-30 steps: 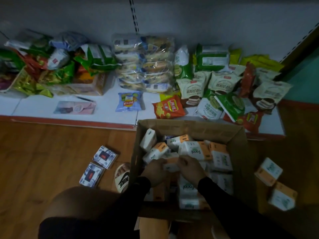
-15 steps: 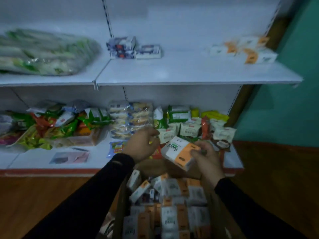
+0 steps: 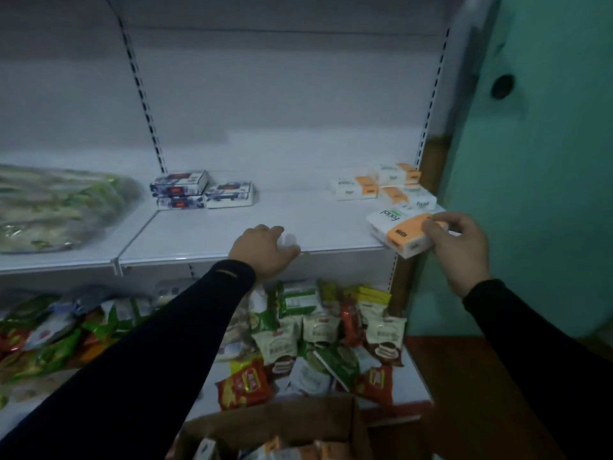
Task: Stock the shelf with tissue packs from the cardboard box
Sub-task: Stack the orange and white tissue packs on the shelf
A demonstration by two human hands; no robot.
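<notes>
Tissue pack [image 3: 403, 234] in white and orange sits in the right hand [image 3: 456, 249], fingers and thumb curled round its near end, held at the front right corner of the white shelf [image 3: 232, 234] and tilted toward that corner. Part of the pack overhangs the shelf's front edge; whether it touches the board I cannot tell. Behind it, at the back right of the same shelf, lie several more tissue packs [image 3: 384, 185] of the same kind, close together. The left hand [image 3: 265, 249] rests on the shelf's front edge near the middle, fingers curled over something small and pale — too blurred to name. Further left on this shelf are blue-and-white boxes [image 3: 200, 190], two stacked and one beside them, and a big clear bag of green packets [image 3: 56, 207]. Snack packets [image 3: 298, 340] crowd the shelf below. At the bottom edge of view stands the open cardboard box [image 3: 275, 423] — more tissue packs show inside.
</notes>
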